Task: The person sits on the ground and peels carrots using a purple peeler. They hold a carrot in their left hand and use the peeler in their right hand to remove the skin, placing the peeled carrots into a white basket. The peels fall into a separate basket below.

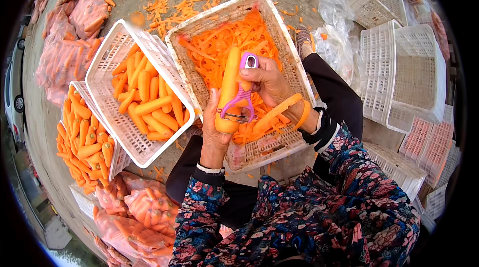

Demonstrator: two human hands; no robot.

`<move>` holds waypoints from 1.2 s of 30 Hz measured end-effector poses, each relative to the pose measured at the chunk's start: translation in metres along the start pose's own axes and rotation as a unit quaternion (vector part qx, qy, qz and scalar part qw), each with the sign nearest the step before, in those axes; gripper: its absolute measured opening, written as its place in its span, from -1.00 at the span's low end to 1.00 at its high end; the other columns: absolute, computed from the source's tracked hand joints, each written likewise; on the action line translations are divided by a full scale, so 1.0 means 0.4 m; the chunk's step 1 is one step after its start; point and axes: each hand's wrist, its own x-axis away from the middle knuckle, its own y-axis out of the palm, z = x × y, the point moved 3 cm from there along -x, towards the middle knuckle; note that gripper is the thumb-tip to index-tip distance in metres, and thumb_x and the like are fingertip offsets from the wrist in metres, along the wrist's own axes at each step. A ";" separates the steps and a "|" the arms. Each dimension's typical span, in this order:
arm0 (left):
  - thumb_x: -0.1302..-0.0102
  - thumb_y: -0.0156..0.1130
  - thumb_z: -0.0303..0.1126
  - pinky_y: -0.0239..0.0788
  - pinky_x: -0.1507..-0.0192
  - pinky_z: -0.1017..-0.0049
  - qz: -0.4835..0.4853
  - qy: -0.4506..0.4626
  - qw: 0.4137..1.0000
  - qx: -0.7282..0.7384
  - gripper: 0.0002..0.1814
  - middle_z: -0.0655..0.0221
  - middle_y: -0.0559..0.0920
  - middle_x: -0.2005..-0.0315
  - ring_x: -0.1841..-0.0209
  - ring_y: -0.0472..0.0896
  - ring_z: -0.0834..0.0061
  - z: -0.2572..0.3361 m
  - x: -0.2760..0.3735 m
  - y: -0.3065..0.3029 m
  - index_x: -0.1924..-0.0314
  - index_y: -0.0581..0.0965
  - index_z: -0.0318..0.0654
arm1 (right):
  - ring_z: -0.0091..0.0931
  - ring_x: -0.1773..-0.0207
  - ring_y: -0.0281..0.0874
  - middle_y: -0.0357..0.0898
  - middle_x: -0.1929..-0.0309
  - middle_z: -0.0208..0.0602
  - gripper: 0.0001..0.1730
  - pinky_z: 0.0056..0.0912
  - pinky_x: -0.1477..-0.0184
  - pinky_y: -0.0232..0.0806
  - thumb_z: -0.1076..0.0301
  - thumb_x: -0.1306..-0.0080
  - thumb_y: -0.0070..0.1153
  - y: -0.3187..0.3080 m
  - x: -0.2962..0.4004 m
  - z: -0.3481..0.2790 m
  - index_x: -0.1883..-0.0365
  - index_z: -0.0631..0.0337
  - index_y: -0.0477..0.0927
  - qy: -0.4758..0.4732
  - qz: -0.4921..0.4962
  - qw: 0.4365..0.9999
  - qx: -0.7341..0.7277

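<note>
My left hand (215, 134) grips a thick carrot (229, 80) near its lower end, holding it lengthwise. In my right hand (271, 81) is a purple Y-shaped peeler (241, 98), its metal blade lying across the carrot's lower part. A long strip of carrot peel (277, 111) hangs across my right wrist. Both hands are above a white plastic crate (198, 91) with soiled walls, heaped with orange carrot peelings (239, 35). My left fingers are partly hidden behind the carrot.
Left of the peelings stands a white crate (131, 147) of smooth carrots (153, 106). Beyond it, another crate overflows with carrots (84, 139). Pink bags of carrots (67, 61) line the left. White crates (378, 76) and clear plastic sheeting (333, 42) stand right; peel scraps (161, 12) litter the ground.
</note>
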 end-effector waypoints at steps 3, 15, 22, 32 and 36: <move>-0.45 -0.11 0.04 0.33 0.55 0.46 -0.081 -0.028 0.996 -0.027 -0.45 0.17 0.58 0.24 0.39 0.53 0.33 -0.011 0.012 -0.020 -0.08 0.40 -0.35 | -0.73 0.58 0.30 0.48 0.56 -0.52 -0.83 -0.72 0.56 0.09 0.32 -0.14 0.27 -0.073 -0.068 -0.006 0.40 0.17 0.53 -0.028 0.021 0.999 -0.009; -0.50 -0.24 0.01 0.42 0.52 0.48 -0.207 -0.046 0.976 0.045 -0.42 0.00 0.52 0.19 0.36 0.55 0.34 -0.021 -0.003 0.004 -0.17 0.30 -0.42 | -0.37 0.25 0.54 0.58 0.34 -0.14 -0.85 -0.22 0.13 0.44 0.50 -0.21 0.14 -0.075 -0.157 -0.052 0.27 0.35 0.47 -0.024 0.024 0.953 -0.302; -0.43 -0.19 0.17 0.44 0.55 0.48 -0.088 0.011 0.979 -0.182 -0.34 0.20 0.58 0.36 0.48 0.59 0.39 -0.010 0.032 0.011 -0.09 0.35 -0.37 | -0.36 0.27 0.57 0.59 0.30 -0.15 -0.73 -0.35 0.13 0.45 0.50 -0.20 0.15 -0.114 -0.203 0.006 0.15 0.44 0.47 -0.020 -0.001 0.974 -0.227; -0.49 -0.15 -0.03 0.46 0.53 0.36 0.051 0.083 0.982 -0.159 -0.53 0.22 0.57 0.38 0.49 0.58 0.40 0.003 0.019 -0.031 0.02 0.39 -0.38 | -0.68 0.49 0.39 0.47 0.47 -0.52 -0.80 -0.63 0.45 0.23 0.27 -0.21 0.24 0.029 0.031 -0.065 0.38 0.16 0.50 -0.029 0.033 0.999 0.026; -0.49 -0.11 -0.09 0.51 0.51 0.41 0.049 0.118 0.980 -0.154 -0.56 0.25 0.58 0.38 0.49 0.60 0.44 0.004 0.035 0.008 0.00 0.38 -0.40 | -0.70 0.56 0.39 0.49 0.49 -0.53 -0.79 -0.69 0.55 0.22 0.24 -0.19 0.27 0.022 0.016 0.022 0.43 0.14 0.52 0.017 0.034 0.999 0.027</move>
